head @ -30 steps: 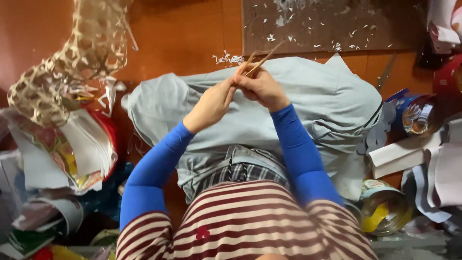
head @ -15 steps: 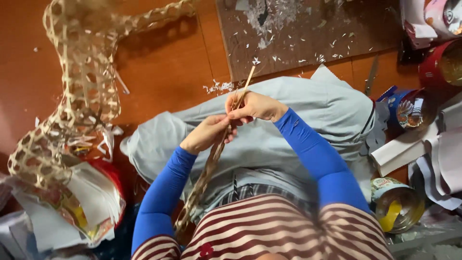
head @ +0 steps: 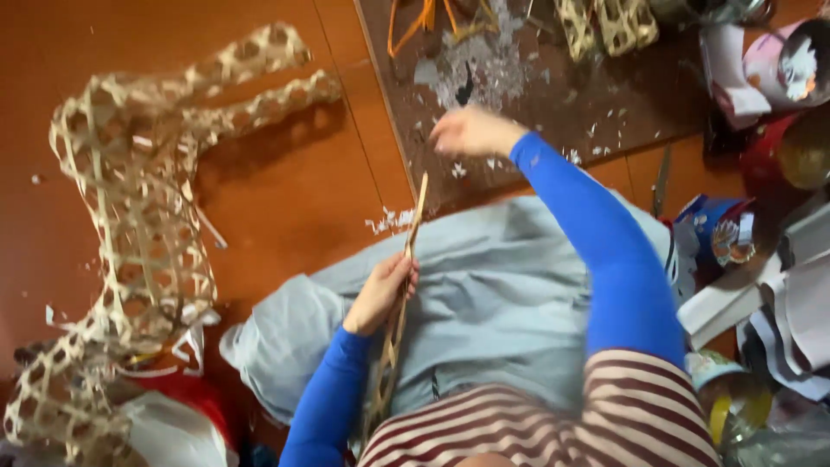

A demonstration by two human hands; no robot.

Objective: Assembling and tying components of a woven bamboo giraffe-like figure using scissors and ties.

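Right now your left hand is closed around a thin pale bamboo strip, fingers wrapped over it near its middle. That strip runs steeply up and down: upper tip near the edge of the dark brown board, lower end down beside your striped red-and-white shirt. It lies over the pale grey cloth spread across your lap.

Your right hand is stretched forward over the dark board, well apart from the strip. It is motion-blurred; fingers look loosely curled, but whether it pinches anything you cannot tell. Blue sleeve covers the arm to the wrist.

Board surface: scattered white shavings, orange strips at the top edge, small woven lattice pieces beside them.

Left of you, on the red-brown floor: large open-weave bamboo frame, animal-like, two long woven limbs pointing toward the board. A few white scraps on the floor between frame and cloth.

Right side: clutter of containers and paper – a blue printed packet, white paper sheets, a pink cup at top right, a tin with yellow inside near your right elbow
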